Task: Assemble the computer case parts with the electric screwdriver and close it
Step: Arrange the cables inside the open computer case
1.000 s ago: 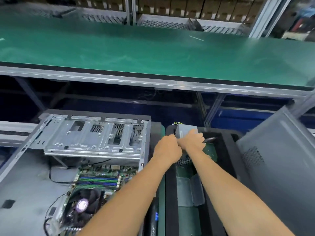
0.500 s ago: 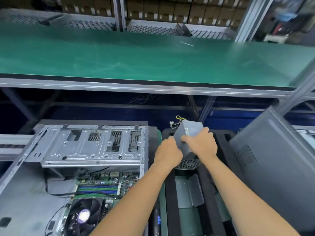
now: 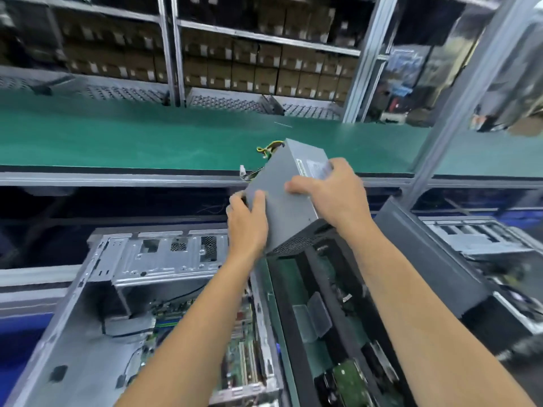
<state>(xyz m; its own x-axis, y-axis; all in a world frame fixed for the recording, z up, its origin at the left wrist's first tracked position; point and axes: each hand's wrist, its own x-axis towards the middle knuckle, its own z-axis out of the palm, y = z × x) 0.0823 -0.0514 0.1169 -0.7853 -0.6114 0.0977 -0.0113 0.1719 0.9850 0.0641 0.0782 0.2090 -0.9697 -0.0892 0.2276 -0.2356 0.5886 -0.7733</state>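
A grey metal power supply [image 3: 286,198] with yellow and black cables at its far end is held tilted in the air above a black foam tray [image 3: 296,327]. My left hand [image 3: 248,221] grips its lower left edge, thumb on top. My right hand [image 3: 329,192] grips its right side over the label. The open computer case [image 3: 97,333] lies on its side at the lower left, with its silver drive cage [image 3: 164,254] and green motherboard [image 3: 241,348] showing. No electric screwdriver is in view.
A grey case side panel [image 3: 435,259] leans at the right of the tray. The tray holds metal brackets and a hard drive [image 3: 349,380]. A green bench top [image 3: 117,136] runs across behind, with shelves of brown boxes [image 3: 258,69] beyond. Another open case [image 3: 476,239] sits far right.
Both hands have lifted the power supply out of the foam tray and raised it well above it. The view has tilted upward, showing the shelves.
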